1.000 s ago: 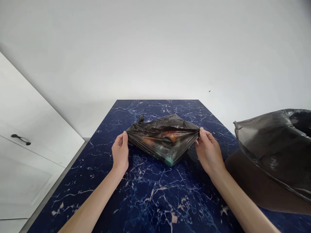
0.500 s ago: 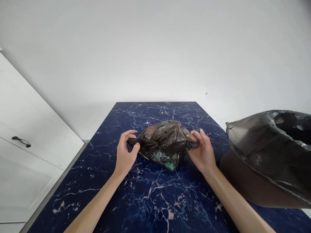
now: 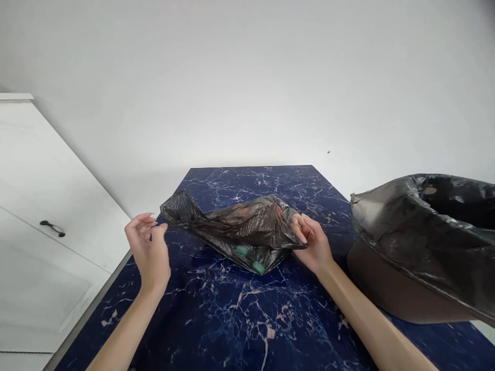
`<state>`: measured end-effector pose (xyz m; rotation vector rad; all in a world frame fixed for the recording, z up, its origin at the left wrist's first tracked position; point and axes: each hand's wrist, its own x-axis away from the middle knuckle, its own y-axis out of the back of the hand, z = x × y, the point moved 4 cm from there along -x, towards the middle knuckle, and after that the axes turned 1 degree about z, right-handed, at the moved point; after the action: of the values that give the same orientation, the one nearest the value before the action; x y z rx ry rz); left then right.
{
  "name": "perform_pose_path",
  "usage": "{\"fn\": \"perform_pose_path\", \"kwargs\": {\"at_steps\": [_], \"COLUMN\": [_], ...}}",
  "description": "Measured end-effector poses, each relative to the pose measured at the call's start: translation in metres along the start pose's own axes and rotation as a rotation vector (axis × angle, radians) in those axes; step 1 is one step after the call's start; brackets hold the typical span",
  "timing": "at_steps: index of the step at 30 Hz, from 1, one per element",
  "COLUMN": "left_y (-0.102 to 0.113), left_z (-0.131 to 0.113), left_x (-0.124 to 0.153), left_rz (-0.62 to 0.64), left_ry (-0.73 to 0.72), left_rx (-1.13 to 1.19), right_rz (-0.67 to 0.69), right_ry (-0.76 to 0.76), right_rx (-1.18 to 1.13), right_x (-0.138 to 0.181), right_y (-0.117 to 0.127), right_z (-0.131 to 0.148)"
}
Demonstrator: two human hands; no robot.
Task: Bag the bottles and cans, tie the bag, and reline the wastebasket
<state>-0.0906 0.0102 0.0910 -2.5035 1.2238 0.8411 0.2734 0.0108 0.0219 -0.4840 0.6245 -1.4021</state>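
Observation:
A thin black plastic bag (image 3: pixel 247 224) lies on the dark blue marbled table, with green and reddish things showing dimly through it. Its left end stretches out in a long loose flap. Just left of that flap is my left hand (image 3: pixel 150 255), fingers curled but apart from the thumb, and I see nothing in it. My right hand (image 3: pixel 315 247) pinches the bag's right edge between thumb and fingers.
At the right stands a brown bin (image 3: pixel 402 288) lined with a large black bag (image 3: pixel 425 242). A white cabinet (image 3: pixel 58 180) with a dark handle is on the left. Behind the table (image 3: pixel 251 319) rises a white wall (image 3: pixel 247 82).
My left hand has let go of the bag and moved left. The bag's left end is now drawn out longer. My right hand still grips the right edge, shifted slightly left.

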Motion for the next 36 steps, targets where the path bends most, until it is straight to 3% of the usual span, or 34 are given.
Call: {"fn": "perform_pose_path", "kwargs": {"at_steps": [1, 6, 9, 12, 16, 22, 25, 28, 31, 36], "left_y": [0.001, -0.027, -0.040, -0.039, -0.026, -0.003, 0.002, 0.001, -0.010, -0.031], "left_z": [-0.015, -0.072, -0.082, -0.086, -0.093, -0.092, -0.079, -0.061, -0.047, -0.040], "left_x": [0.007, 0.056, 0.074, 0.085, 0.108, 0.129, 0.118, 0.100, 0.092, 0.093], "left_rz": [0.063, 0.632, 0.755, 0.789, 0.931, 1.126, 1.135, 1.003, 0.947, 0.972], "left_ry": [-0.082, -0.472, -0.684, -0.753, -0.794, -0.680, -0.572, -0.487, -0.464, -0.479], "left_rx": [-0.022, -0.218, -0.392, -0.379, -0.232, -0.104, -0.111, -0.206, -0.334, -0.402], "right_rz": [0.023, 0.134, 0.171, 0.143, 0.010, -0.256, -0.402, -0.509, -0.491, -0.394], "right_ry": [-0.010, -0.066, -0.085, -0.057, 0.026, 0.135, 0.216, 0.308, 0.353, 0.342], "right_rx": [0.009, 0.050, 0.054, 0.024, -0.036, 0.016, 0.146, 0.344, 0.541, 0.723], "right_x": [0.001, 0.006, 0.007, 0.001, -0.012, -0.025, -0.027, -0.025, -0.023, -0.016], "right_y": [-0.001, -0.005, -0.003, 0.005, 0.029, 0.074, 0.086, 0.085, 0.072, 0.055], "right_z": [-0.002, -0.008, -0.008, -0.005, 0.000, -0.006, -0.011, -0.011, -0.008, -0.007]}}
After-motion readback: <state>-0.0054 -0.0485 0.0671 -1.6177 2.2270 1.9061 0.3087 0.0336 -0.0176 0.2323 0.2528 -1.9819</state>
